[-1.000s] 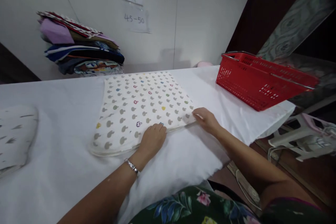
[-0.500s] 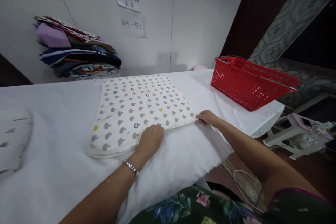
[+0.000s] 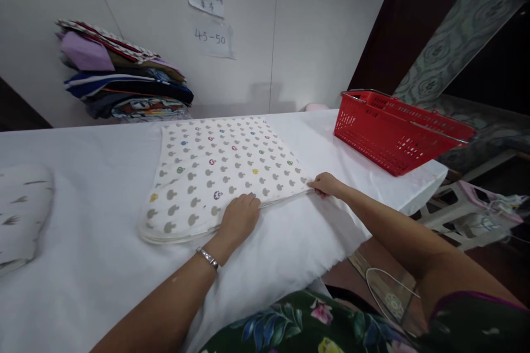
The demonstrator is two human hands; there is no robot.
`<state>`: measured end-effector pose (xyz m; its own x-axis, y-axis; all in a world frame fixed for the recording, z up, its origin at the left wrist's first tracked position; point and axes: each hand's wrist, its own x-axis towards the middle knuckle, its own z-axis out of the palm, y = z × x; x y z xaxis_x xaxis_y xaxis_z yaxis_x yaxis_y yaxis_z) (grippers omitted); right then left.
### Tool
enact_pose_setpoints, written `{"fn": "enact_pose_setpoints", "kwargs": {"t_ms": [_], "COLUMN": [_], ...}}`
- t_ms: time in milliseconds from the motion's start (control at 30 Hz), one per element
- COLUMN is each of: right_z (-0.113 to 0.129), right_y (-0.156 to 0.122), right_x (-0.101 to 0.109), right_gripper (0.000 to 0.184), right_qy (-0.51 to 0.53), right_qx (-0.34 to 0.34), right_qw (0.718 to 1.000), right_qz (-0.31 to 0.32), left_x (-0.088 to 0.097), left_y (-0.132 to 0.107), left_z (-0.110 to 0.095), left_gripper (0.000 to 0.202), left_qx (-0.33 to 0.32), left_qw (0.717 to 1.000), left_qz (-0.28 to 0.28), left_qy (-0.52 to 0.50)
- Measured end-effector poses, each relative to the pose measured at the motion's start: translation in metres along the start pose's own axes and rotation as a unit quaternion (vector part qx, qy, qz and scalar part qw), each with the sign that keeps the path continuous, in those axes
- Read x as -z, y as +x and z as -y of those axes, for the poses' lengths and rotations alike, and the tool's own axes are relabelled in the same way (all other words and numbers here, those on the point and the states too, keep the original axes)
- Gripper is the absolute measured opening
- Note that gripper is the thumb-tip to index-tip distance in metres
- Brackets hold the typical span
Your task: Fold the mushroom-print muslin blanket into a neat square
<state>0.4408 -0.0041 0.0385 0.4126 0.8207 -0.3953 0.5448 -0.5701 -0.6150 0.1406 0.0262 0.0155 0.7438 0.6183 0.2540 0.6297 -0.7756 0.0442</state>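
A folded white cloth (image 3: 232, 165) printed with grey and coloured mushrooms lies flat before me, its layers showing along the near edge. On that near edge rests my left hand (image 3: 240, 215), palm down, fingers lying over the fabric; its thumb is hidden. My right hand (image 3: 325, 184) is closed in a pinch on the cloth's near right corner. A silver bracelet (image 3: 207, 258) circles my left wrist.
A white-covered table (image 3: 103, 176) carries another folded white cloth (image 3: 25, 215) at far left. A stack of folded fabrics (image 3: 124, 77) stands by the wall. At right sits a red basket (image 3: 397, 132) near the table's edge, with a white stool (image 3: 455, 215) beyond it.
The view has shifted very slightly. Both hands stay at the same places on the cloth, which has not visibly moved on the table.
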Motion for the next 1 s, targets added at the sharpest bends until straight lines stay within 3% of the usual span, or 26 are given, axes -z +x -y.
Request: {"fn": "enact_pose_setpoints", "kwargs": {"t_ms": [200, 333, 500, 700, 767, 867, 1000], "right_z": [0.003, 0.001, -0.011, -0.028, -0.033, -0.037, -0.037], "right_y": [0.001, -0.002, -0.003, -0.008, -0.014, -0.026, -0.037], "right_x": [-0.005, 0.007, 0.021, 0.012, 0.009, 0.005, -0.001], "right_gripper": [0.035, 0.025, 0.022, 0.022, 0.021, 0.012, 0.016], "right_qy": [-0.015, -0.007, -0.053, -0.154, -0.201, -0.243, -0.225], "right_qx": [0.008, 0.033, 0.039, 0.067, 0.116, 0.262, 0.435], "right_qw": [1.0, 0.999, 0.998, 0.981, 0.963, 0.916, 0.858], "right_qz": [0.016, 0.009, -0.008, -0.092, -0.136, -0.18, -0.156], "left_x": [0.0, 0.003, 0.005, 0.001, 0.001, 0.0, 0.0], "left_y": [0.001, -0.001, -0.006, -0.004, -0.004, -0.005, -0.006], "left_z": [0.001, 0.0, -0.012, -0.017, -0.016, -0.015, -0.015], "left_gripper": [0.012, 0.011, 0.012, 0.01, 0.01, 0.011, 0.011], "left_qx": [-0.002, -0.005, -0.057, -0.055, -0.054, -0.054, -0.057], "left_qw": [1.0, 1.0, 0.998, 0.997, 0.996, 0.996, 0.996], "left_qz": [0.004, 0.006, 0.005, 0.028, 0.027, 0.022, 0.013], "left_qy": [0.007, 0.001, -0.034, -0.056, -0.061, -0.064, -0.068]}}
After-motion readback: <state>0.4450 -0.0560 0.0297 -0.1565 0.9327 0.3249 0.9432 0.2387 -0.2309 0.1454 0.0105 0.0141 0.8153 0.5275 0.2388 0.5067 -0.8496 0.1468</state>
